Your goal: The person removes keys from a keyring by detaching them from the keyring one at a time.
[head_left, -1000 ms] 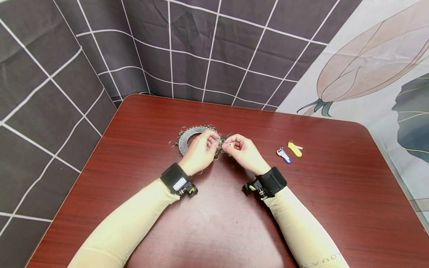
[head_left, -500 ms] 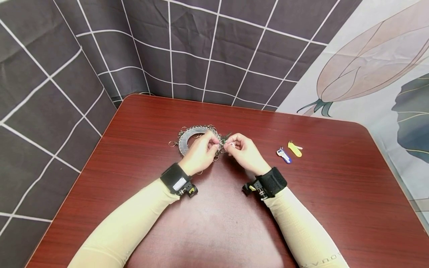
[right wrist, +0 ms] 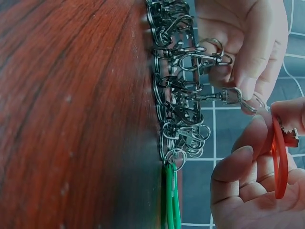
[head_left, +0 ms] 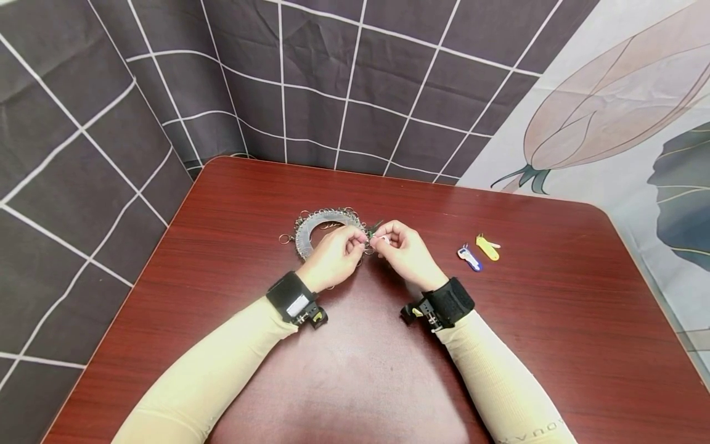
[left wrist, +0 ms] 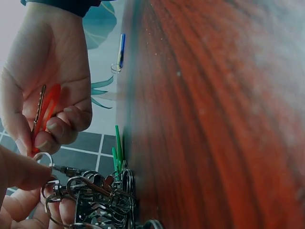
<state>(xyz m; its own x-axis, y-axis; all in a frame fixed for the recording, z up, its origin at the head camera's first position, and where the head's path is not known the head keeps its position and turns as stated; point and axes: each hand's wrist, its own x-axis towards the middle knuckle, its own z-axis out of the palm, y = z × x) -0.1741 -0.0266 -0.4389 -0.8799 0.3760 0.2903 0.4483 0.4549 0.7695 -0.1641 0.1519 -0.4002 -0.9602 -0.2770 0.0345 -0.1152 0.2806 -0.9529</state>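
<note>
A flat metal disc (head_left: 310, 225) hung with several clasps and split rings (right wrist: 178, 95) lies on the red-brown table (head_left: 355, 370). At the disc's right edge my left hand (head_left: 355, 243) pinches a small split ring (right wrist: 248, 102) on one clasp, lifted just off the table. Facing it, my right hand (head_left: 379, 242) pinches a red key tag (right wrist: 279, 162) with its metal end at that ring. The left wrist view shows the same red tag (left wrist: 45, 109) against the right palm. A green tag (right wrist: 170, 200) hangs from the disc just beyond the hands.
A blue key tag (head_left: 470, 257) and a yellow key tag (head_left: 488, 246) lie on the table to the right of my right hand. A dark grid-patterned cloth (head_left: 333, 80) hangs behind the table, and a floral sheet (head_left: 610, 123) at the right.
Both hands stay together at the disc's right edge. My left fingers have curled slightly lower and closer to the right hand's fingertips.
</note>
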